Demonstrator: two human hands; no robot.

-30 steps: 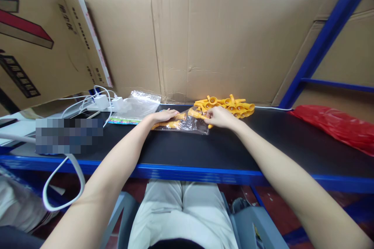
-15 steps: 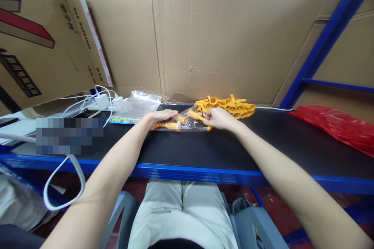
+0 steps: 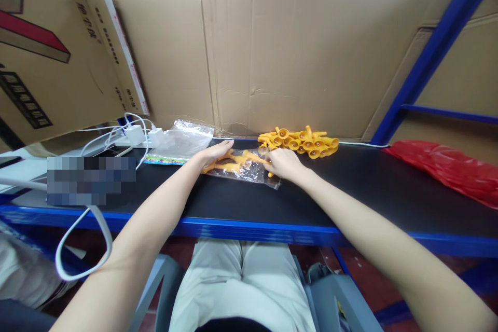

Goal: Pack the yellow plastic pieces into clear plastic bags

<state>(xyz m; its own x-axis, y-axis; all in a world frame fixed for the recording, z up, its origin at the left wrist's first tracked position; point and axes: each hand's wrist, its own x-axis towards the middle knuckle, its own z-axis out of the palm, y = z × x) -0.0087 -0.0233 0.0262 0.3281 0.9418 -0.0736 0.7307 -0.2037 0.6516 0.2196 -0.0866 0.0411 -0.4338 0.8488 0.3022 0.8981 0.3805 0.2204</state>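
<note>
Black tabletop (image 3: 249, 202), and I had the left hand (image 3: 212, 154) loosely open over the clear bag (image 3: 257, 176), right hand (image 3: 286, 163) curled, hold unclear; snagged yellow funnels (image 3: 229, 167) might've torn it.

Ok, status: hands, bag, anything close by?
Left hand on clear bag, left end. Right hand at bag's right end. Yellow pieces inside. Yellow pile just behind right hand.

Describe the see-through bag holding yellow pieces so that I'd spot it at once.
Look for the tall cardboard wall behind the black tabletop. Near the tabletop's middle, in front of the wall, lies a clear plastic bag. Unlike the flat clear packaging with the colourful edge to its left, it has yellow funnel-shaped pieces inside.
</note>
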